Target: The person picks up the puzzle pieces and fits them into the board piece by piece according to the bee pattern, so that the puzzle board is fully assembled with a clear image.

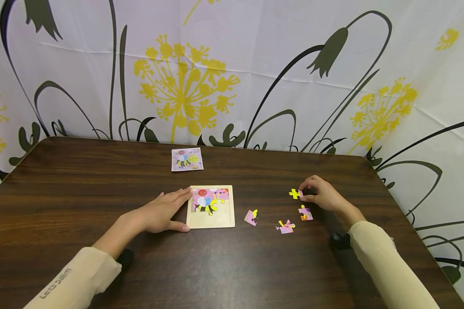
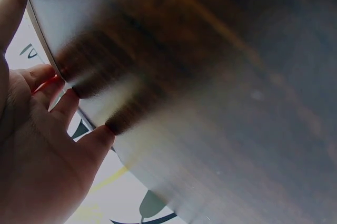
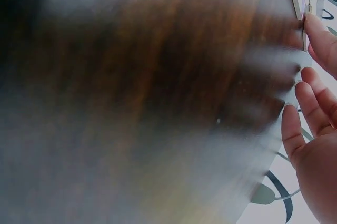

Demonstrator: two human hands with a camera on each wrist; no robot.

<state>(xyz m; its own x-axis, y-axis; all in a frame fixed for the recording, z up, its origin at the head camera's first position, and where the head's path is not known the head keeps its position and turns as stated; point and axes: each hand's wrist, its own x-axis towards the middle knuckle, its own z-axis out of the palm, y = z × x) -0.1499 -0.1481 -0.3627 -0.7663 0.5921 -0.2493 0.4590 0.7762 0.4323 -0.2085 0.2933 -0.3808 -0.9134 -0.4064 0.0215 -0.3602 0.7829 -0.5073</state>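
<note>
A square wooden puzzle tray (image 1: 211,222) lies on the table, its upper part filled with pieces of a bee picture and its lower part bare wood. My left hand (image 1: 160,213) rests at the tray's left edge with fingers stretched, the thumb at the lower left corner. On the right, my right hand (image 1: 322,195) pinches a yellow and pink puzzle piece (image 1: 295,194) at the table surface between thumb and fingers. Three loose pieces lie between tray and right hand: a pink and yellow one (image 1: 251,217), a pink striped one (image 1: 285,227) and a pink and orange one (image 1: 305,213).
Behind the tray lies a picture card (image 1: 187,159) showing the bee. The dark wooden table (image 1: 81,180) ends at a curtain (image 1: 255,64) with flower prints. Both wrist views show mainly blurred tabletop and fingers.
</note>
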